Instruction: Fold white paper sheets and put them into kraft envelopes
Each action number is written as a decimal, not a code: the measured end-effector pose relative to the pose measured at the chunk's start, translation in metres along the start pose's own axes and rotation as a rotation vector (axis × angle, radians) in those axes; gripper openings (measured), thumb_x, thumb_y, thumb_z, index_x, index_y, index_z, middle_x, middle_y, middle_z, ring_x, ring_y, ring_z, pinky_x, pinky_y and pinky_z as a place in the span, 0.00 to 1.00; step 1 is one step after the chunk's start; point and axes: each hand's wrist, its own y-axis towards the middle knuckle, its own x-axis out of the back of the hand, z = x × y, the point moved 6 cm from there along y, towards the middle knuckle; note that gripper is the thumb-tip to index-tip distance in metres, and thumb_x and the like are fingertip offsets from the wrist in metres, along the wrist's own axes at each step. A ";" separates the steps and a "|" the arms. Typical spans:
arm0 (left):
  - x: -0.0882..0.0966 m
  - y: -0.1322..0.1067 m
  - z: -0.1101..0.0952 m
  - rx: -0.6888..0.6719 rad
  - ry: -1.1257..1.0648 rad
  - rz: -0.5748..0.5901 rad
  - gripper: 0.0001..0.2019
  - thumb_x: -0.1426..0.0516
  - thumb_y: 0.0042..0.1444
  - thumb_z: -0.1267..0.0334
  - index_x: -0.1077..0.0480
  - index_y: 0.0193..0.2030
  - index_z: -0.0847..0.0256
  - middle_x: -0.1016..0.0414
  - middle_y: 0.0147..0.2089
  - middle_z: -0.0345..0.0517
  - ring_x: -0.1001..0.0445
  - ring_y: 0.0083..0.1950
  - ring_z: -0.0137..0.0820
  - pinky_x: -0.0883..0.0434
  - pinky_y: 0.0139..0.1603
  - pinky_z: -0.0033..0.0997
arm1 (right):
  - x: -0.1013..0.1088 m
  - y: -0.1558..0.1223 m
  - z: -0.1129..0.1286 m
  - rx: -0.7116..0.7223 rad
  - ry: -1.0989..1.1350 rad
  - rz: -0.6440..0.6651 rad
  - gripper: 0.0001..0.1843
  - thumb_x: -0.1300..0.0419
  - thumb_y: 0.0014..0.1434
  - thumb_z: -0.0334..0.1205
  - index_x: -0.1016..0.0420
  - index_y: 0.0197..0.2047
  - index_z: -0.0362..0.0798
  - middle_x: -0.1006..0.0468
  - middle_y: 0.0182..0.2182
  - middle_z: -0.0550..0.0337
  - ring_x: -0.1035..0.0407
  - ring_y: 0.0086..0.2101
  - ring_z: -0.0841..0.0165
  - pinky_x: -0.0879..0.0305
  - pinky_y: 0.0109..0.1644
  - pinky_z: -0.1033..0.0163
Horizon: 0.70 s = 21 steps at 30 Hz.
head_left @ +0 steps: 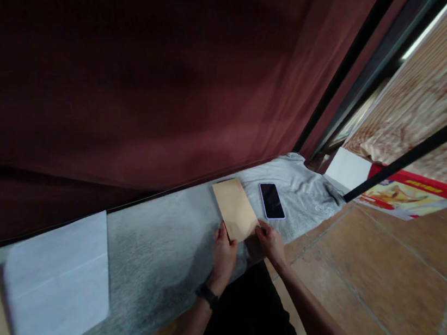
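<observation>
Two hands on tan envelope (235,207): left hand (223,252), right hand (271,243) each pinch a near corner, likely holding it flat on grey cloth (156,253), beside phone (272,200).

head-worn view, tilted, looking steeply down

Bare forearms, black watch-like band (207,295) on the wrist behind the left grip (223,255), black trousers (246,307)

I see the envelope (235,209) lying on the mat (156,253), the phone (272,200) just right of it, a paper sheet (57,277) well left.
</observation>
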 end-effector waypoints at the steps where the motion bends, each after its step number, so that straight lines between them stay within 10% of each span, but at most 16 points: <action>1: 0.000 -0.002 -0.003 -0.015 0.016 0.011 0.34 0.42 0.55 0.75 0.38 0.71 0.63 0.29 0.63 0.59 0.25 0.61 0.43 0.27 0.64 0.41 | 0.000 0.000 0.000 0.007 -0.007 0.002 0.22 0.49 0.69 0.46 0.18 0.56 0.49 0.14 0.35 0.54 0.20 0.37 0.61 0.31 0.39 0.63; 21: 0.005 -0.014 -0.022 -0.134 0.274 0.171 0.24 0.46 0.63 0.74 0.35 0.66 0.57 0.29 0.62 0.52 0.25 0.60 0.35 0.26 0.60 0.32 | 0.001 -0.003 -0.002 0.021 0.011 -0.046 0.31 0.55 0.69 0.55 0.20 0.57 0.44 0.14 0.42 0.47 0.20 0.41 0.56 0.29 0.42 0.59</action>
